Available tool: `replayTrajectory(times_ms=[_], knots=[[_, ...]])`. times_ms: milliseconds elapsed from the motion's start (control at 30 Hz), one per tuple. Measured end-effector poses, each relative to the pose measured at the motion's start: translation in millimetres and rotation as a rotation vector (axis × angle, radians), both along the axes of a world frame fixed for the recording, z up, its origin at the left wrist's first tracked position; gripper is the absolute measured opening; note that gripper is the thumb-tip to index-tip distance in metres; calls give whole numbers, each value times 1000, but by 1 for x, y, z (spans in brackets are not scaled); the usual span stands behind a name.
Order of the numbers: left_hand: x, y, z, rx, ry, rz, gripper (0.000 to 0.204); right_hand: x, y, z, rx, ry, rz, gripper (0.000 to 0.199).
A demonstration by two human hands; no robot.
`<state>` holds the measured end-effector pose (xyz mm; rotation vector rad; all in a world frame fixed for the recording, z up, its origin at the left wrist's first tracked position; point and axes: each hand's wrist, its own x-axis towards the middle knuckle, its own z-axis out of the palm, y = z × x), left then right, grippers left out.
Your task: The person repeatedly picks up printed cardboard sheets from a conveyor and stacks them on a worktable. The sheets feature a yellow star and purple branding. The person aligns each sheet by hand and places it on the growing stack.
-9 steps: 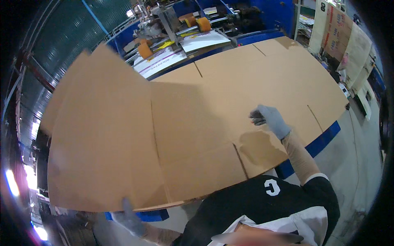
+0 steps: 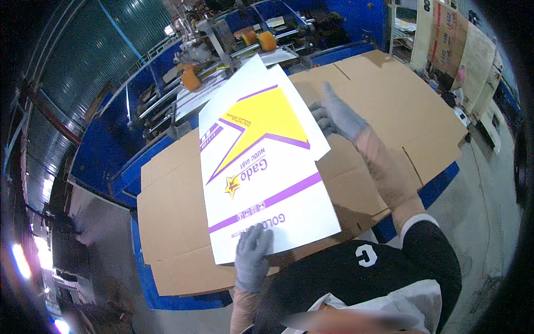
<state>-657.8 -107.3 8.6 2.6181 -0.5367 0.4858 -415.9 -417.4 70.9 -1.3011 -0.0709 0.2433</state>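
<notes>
A white printed cardboard panel (image 2: 272,206) with a yellow star shape and purple bands lies tilted over a brown cardboard sheet (image 2: 172,222). It looks like a section folded over to the right, printed side up. My left hand (image 2: 253,259), in a grey glove, rests its fingers on the panel's near edge. My right hand (image 2: 342,114), also gloved, is beside the panel's upper right edge, thumb stretched up and fingers apart. Whether those fingers touch the edge I cannot tell.
Beyond the cardboard stands a blue machine (image 2: 356,28) with metal shafts and orange rollers (image 2: 267,40); more white printed board (image 2: 194,100) lies in it. A blue table edge (image 2: 183,300) shows under the sheet. Brown and pale boards (image 2: 448,42) lean at the far right.
The raised left part of the cardboard has swung over to the right, and its printed face now shows. My left hand moved right and up; my right hand moved up and left, its fingers spreading.
</notes>
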Motion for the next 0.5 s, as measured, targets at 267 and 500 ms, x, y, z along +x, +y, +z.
replayTrajectory(times_ms=[267, 500], knots=[[-5, -12, -8, 6, -77, 149, 40, 16, 49, -41, 58, 18, -46, 51], [-2, 8, 6, -4, -254, 306, 34, -29, -41, -94, 106, -3, 32, 40]])
